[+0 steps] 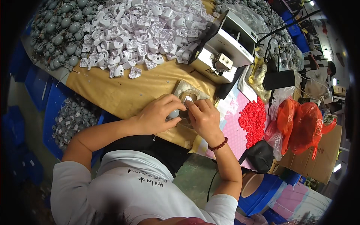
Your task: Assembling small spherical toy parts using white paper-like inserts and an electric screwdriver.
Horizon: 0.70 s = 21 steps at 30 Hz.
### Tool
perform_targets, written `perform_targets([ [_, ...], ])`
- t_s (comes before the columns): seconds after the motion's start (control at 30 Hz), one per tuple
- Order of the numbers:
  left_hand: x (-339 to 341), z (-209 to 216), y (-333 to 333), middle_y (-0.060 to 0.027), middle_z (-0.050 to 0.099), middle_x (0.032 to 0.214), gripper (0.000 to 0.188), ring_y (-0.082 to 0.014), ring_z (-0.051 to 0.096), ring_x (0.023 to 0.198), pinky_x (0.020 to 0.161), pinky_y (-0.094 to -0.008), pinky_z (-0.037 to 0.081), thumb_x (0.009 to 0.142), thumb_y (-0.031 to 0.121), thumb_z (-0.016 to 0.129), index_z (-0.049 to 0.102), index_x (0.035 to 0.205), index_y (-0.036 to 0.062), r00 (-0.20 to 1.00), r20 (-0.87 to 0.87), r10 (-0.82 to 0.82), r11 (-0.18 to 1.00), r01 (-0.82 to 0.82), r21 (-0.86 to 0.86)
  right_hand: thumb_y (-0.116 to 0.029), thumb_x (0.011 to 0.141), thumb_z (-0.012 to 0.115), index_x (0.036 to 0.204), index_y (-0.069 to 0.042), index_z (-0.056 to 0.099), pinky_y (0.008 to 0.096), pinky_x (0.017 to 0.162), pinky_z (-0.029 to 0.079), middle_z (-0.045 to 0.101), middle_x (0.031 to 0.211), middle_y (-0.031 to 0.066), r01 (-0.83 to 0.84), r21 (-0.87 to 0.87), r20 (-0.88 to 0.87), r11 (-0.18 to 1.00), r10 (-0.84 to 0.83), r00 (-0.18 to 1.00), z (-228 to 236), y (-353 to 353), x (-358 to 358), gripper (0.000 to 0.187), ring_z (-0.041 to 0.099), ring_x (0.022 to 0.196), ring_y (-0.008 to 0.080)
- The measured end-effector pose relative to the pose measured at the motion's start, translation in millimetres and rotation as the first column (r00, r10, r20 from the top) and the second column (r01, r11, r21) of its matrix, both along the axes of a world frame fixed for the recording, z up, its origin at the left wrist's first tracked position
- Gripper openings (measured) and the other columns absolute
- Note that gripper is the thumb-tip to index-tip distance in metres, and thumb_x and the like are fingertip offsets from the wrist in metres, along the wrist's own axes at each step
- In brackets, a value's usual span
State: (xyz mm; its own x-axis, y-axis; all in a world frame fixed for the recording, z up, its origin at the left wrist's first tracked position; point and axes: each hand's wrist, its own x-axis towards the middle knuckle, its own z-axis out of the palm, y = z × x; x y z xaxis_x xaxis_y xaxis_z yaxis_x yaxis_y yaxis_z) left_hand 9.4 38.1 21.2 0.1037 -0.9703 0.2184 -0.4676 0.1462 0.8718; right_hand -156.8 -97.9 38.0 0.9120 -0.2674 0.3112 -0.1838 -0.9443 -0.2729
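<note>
Brown tabletop (123, 92) carried a metal jig (187, 90); left hand (155, 114) pinched a grey round part (173, 113), right hand (204, 118) gripped a white piece (187, 99).

I observe both hands meeting over a worn metal fixture plate (186, 90) on the brown-covered surface (112, 88). My left hand (157, 114) grips a small grey rounded part (173, 113); my right hand (202, 118) pinches a white plastic piece (188, 99) just beside it. A heap of white plastic housings (142, 32) lies beyond, red caps (253, 120) to the right.
</note>
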Motion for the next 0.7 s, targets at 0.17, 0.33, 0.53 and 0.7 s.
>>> perform_targets([
  [0.17,2.7,-5.5,-0.3,-0.0111,0.057,0.111,0.031,-0.0306,0.059,0.102,0.089,-0.0390,0.049,0.079,0.007,0.072,0.064,0.109,0.0064,0.999,-0.009,-0.033,0.999,0.034,0.032,-0.005,0.073,0.066,0.107,-0.005,0.067,0.0355,0.062,0.051,0.058,0.083,0.0077,-0.017,-0.005,-0.104,1.000,0.016,0.994,5.3,-2.0,-2.5,0.034,0.058,0.076,0.0249],
  [0.33,12.5,-4.7,-4.4,-0.0101,0.057,0.112,0.030,-0.0301,0.057,0.104,0.088,-0.0397,0.049,0.079,0.006,0.070,0.064,0.109,0.0072,0.991,0.134,0.000,1.000,-0.001,0.006,-0.004,0.074,0.063,0.113,-0.005,0.066,0.0362,0.063,0.051,0.057,0.083,0.0087,-0.050,0.048,-0.209,0.998,0.059,0.976,12.6,-4.8,-5.2,0.039,0.058,0.076,0.0262],
  [0.53,12.4,-1.3,-1.4,-0.0096,0.057,0.116,0.030,-0.0309,0.055,0.106,0.089,-0.0408,0.049,0.078,0.006,0.069,0.064,0.108,0.0070,0.964,0.267,-0.018,1.000,0.015,0.013,-0.003,0.073,0.063,0.119,0.000,0.063,0.0354,0.064,0.052,0.058,0.086,0.0102,-0.154,0.018,-0.295,0.988,0.153,0.943,19.0,-11.1,-4.1,0.046,0.059,0.076,0.0257],
  [0.7,3.6,-6.3,-3.1,-0.0105,0.056,0.122,0.040,-0.0318,0.052,0.115,0.093,-0.0427,0.047,0.076,0.006,0.070,0.063,0.115,0.0075,0.913,0.399,0.084,0.995,-0.056,-0.081,-0.004,0.074,0.063,0.119,0.002,0.062,0.0346,0.065,0.054,0.058,0.088,0.0108,-0.218,-0.033,-0.313,0.975,0.197,0.929,18.3,-14.2,-6.0,0.046,0.060,0.078,0.0251],
])
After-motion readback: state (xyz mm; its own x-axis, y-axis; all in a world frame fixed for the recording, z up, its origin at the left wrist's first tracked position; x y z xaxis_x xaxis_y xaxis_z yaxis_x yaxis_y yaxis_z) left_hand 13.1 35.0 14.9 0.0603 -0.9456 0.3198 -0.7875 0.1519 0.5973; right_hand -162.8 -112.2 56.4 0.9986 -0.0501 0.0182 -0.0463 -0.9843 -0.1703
